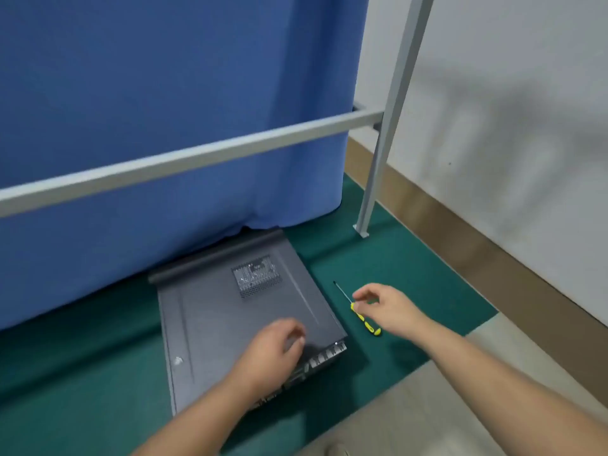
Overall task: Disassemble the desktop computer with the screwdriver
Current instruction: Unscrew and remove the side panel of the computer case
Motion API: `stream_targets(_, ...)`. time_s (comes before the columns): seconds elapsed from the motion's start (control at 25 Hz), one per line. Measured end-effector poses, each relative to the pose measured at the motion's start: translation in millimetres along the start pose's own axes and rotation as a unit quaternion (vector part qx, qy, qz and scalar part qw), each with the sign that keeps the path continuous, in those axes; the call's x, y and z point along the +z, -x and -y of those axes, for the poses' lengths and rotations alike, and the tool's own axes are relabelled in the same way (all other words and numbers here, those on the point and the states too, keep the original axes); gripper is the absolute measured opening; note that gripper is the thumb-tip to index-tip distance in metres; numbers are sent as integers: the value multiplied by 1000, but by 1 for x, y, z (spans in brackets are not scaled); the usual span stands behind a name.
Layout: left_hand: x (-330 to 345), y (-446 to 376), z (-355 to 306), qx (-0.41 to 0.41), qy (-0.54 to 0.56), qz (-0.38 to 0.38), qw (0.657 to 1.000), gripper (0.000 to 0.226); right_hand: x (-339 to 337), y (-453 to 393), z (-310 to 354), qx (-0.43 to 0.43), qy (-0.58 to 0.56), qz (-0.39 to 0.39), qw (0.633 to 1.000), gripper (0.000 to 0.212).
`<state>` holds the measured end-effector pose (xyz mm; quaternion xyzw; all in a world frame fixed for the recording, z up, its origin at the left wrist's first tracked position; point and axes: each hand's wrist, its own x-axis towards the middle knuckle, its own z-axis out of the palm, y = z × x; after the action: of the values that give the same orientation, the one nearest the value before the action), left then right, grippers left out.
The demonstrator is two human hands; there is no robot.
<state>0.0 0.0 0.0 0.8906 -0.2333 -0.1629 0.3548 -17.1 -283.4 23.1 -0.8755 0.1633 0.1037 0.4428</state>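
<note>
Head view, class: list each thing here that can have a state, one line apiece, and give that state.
Desktop computer: lying flat on the green mat, side panel on.
Screwdriver: lying on the mat right of the case, not gripped.
Left hand: fingers loosely curled, over the case's near end, holding nothing.
Right hand: fingers loosely curled, above the screwdriver handle, holding nothing.
Blue curtain: hanging down behind the case.

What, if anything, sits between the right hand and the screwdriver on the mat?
Nothing visible does. The right hand hovers just above the screwdriver, which lies on the green mat right of the computer case. Its fingers are loosely curled near the yellow handle, not yet gripping it.
</note>
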Motion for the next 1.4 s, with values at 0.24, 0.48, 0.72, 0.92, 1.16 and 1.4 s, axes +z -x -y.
stream_targets(0.24, 46, -78, 19, -48, -140, -52, 988, 36, 43, -95, -89, 126, 208, 74, 967, 45)
stream_targets(0.48, 74, -78, 29, -47, -186, -143, 971, 38, 72, -141, -122, 112, 312, 43, 943, 36)
stream_targets(0.72, 74, -79, 31, -40, -188, -168, 967, 39, 79, -153, -132, 111, 321, 62, 938, 27)
stream_targets(0.92, 72, -79, 29, -44, -184, -156, 969, 38, 54, -123, -110, 133, 7, 79, 988, 19)
stream_targets(1.16, 63, -74, 2, -127, 70, -153, 978, 30, 52, -16, -63, 78, -222, 52, 971, 19)
stream_targets(1.4, 78, -37, -59, -240, 562, -184, 770, 16, 98, 83, -48, 89, -288, 71, 951, 24)
